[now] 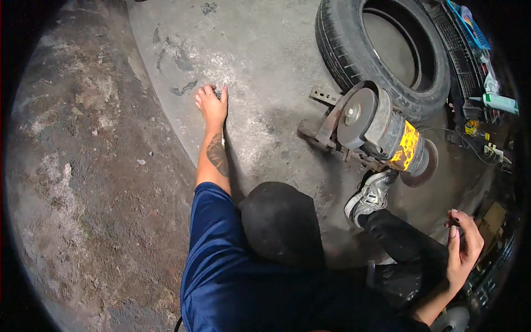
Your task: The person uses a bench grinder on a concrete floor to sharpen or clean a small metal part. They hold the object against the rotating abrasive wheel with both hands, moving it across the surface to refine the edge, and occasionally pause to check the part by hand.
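Observation:
My left hand [212,106] reaches out low over the grey concrete floor, its fingers curled and the thumb apart. A small dark patch shows between thumb and fingers; whether it is a held thing or a mark on the floor is unclear. Off to the right, my right hand [466,246] is raised beside my leg with the fingers bent toward the thumb. Something small and dark shows at its fingertips, too small to name. A bench grinder [381,130] with a yellow, worn label and a grey wheel [357,117] stands between my hands, farther forward.
Behind the grinder lies a black tyre [337,50]. Along the right are a black plastic grille [462,61], a blue basket [470,25], a white-green tube [500,103] and cables. My shoe [373,193] rests close to the grinder. A rough brown wall [94,166] rises at left.

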### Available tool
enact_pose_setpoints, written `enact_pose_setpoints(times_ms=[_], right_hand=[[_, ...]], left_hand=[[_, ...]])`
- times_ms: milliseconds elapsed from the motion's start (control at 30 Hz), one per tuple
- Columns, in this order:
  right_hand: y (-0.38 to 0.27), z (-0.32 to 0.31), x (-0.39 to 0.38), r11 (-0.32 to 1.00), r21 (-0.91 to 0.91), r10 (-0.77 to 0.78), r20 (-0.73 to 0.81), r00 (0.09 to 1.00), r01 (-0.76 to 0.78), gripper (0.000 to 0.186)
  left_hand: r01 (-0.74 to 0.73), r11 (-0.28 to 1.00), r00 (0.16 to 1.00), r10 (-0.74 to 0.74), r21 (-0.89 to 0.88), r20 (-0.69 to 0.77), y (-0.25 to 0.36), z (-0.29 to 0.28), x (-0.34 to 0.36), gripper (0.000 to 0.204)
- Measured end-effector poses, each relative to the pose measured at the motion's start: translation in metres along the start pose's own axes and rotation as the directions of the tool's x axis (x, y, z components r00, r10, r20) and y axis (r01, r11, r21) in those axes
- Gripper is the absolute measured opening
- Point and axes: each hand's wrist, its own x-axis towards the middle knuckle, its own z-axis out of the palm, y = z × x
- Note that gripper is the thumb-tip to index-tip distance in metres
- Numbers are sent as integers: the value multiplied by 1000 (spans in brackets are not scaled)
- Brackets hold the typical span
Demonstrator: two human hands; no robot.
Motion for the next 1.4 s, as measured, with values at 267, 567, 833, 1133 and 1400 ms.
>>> enact_pose_setpoints(times_ms=[267, 567, 833, 1133, 1400], right_hand=[[0, 13, 9, 998, -57, -21, 55, 998, 24, 20], [-14, 18, 5, 994, 8, -112, 121, 986, 112, 21], [-13, 11, 5, 995, 51, -90, 119, 989, 85, 20], [-19, 3, 4, 995, 46, -94, 165, 982, 88, 22], [-20, 5, 2, 994, 10, -108, 203, 973, 108, 24]], left_hand=[[-134, 970, 985, 153, 202, -81, -11, -6, -10, 25], [-162, 961, 978, 186, 222, -93, -22, 1, 3, 33], [393, -613, 799, -142, -685, 585, -55, -43, -12, 40], [452, 163, 785, -540, -877, 304, -51, -46, -46, 35], [340, 940, 933, -340, -22, -116, -26, -34, -36, 39]])
